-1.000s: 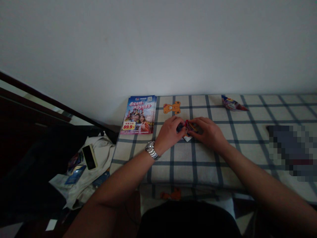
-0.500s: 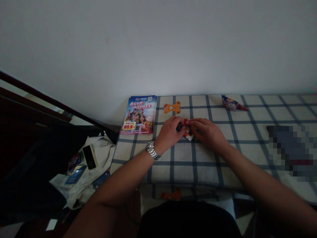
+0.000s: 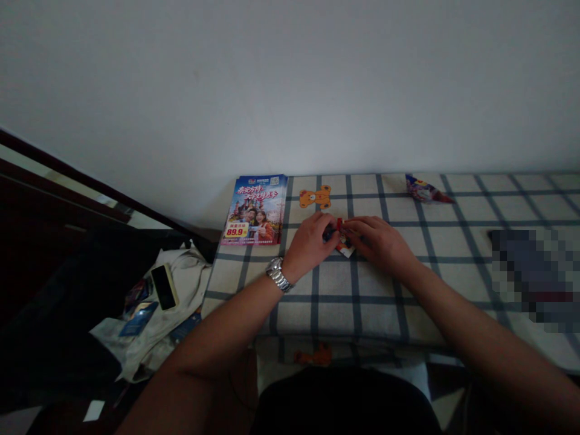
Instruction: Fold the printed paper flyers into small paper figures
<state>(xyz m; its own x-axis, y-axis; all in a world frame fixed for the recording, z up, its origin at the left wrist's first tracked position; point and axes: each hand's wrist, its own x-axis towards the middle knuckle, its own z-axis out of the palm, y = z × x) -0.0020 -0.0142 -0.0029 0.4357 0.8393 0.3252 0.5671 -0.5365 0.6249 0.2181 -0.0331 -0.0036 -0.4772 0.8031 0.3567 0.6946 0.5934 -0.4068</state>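
Between my hands, low over the checked tablecloth, is a small folded piece of printed paper with red, white and dark parts. My left hand, with a metal watch on its wrist, pinches the paper's left side. From the right, my right hand presses its fingertips on the same piece. Fingers hide much of the paper, so its full shape cannot be made out. A stack of printed flyers lies left of my hands.
A folded printed paper piece stands near the wall at the back right. A dark, pixelated flat object lies at the right. Left of the table, a phone rests on a white bag. The tablecloth hangs over the front edge.
The red part of the paper between my fingertips shows a little less and sits lower. Both hands stay in nearly the same place, with only slight finger movement.
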